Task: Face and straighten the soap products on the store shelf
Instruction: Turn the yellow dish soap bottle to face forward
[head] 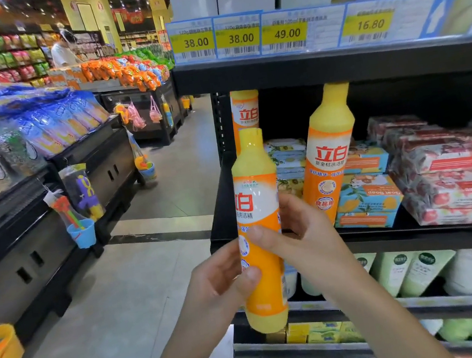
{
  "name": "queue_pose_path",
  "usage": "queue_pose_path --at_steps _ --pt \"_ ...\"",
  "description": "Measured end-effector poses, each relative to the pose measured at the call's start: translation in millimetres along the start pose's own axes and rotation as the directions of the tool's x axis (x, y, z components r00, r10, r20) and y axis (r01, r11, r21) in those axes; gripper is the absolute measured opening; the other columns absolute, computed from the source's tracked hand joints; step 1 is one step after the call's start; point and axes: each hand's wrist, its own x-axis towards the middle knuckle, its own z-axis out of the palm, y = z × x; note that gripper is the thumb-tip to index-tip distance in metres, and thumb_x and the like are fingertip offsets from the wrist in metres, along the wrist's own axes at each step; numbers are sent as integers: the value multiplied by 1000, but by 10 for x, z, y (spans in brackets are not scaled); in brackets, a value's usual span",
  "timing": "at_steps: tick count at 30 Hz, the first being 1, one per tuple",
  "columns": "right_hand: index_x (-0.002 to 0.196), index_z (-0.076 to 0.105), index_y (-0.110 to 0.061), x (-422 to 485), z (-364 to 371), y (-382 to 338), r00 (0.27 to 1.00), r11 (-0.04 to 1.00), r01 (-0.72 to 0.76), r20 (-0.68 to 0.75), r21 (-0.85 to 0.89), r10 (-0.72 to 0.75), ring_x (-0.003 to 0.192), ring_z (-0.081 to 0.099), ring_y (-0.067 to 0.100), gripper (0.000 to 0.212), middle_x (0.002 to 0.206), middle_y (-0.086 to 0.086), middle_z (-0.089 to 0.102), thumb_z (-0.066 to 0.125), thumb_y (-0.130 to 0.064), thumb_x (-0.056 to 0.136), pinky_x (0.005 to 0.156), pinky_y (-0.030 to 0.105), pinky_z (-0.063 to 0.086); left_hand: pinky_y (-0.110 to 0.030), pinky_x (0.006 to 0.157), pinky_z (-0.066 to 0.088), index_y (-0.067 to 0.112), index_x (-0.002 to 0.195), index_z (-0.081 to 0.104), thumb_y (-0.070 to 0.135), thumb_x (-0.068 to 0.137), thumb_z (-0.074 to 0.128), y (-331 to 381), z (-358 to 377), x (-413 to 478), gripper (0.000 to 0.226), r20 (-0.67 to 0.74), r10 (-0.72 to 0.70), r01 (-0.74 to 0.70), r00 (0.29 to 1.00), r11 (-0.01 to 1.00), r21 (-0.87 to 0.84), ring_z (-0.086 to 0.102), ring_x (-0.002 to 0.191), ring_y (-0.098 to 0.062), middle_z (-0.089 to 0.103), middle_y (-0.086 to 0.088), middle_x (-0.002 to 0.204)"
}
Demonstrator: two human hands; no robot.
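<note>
Both hands hold an orange and yellow dish soap bottle (256, 206) upright in front of the black shelf (423, 234), off its left end. My left hand (223, 280) grips its lower half, thumb across the front. My right hand (295, 231) wraps the middle from the right, thumb on the label. The label is turned partly leftward. A second matching bottle (331, 151) leans left on the shelf, its cap near the shelf above. A third bottle (246, 115) stands at the shelf's far left, behind the held one.
Boxed soaps fill the shelf: blue and yellow boxes (367, 198) beside the leaning bottle, red patterned boxes (444, 176) to the right. Price tags (285, 31) line the upper shelf edge. Lower shelves hold green pouches (413, 271). An aisle with display bins (43, 178) lies left.
</note>
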Motion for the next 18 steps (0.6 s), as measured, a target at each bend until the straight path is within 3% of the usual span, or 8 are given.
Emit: queue_pose_path --at_steps 4,10,14,18 --pt "125 64 -27 -103 -116 -17 991 989 -82 115 120 68 107 71 7 43 112 -11 76 67 -35 83 81 20 57 -32 81 60 20 135 47 63 63 88 -25 90 -7 93 65 -70 77 995 991 -108 71 110 -28 73 -10 121" --pt "124 67 -22 -77 -191 -53 999 999 -39 26 27 39 104 73 11 48 109 -6 78 79 -30 77 87 32 60 -39 88 59 28 130 56 62 74 81 -73 151 22 70 86 -44 54 995 992 -118 68 116 -31 71 -11 125" --pt "118 66 -24 12 -184 -34 994 998 -55 -90 5 55 99 74 9 52 104 -8 78 88 -29 71 85 32 61 -32 91 59 28 133 60 55 79 70 -52 187 64 61 11 9 -10 1000 996 89 66 119 -17 71 6 124" --pt "115 62 -25 86 -148 18 982 995 -88 -170 -35 81 97 73 7 62 104 -7 76 94 -35 63 82 32 62 -33 85 61 56 117 63 65 62 76 -58 211 124 57 -65 16 3 998 959 285 66 109 -6 69 20 113"
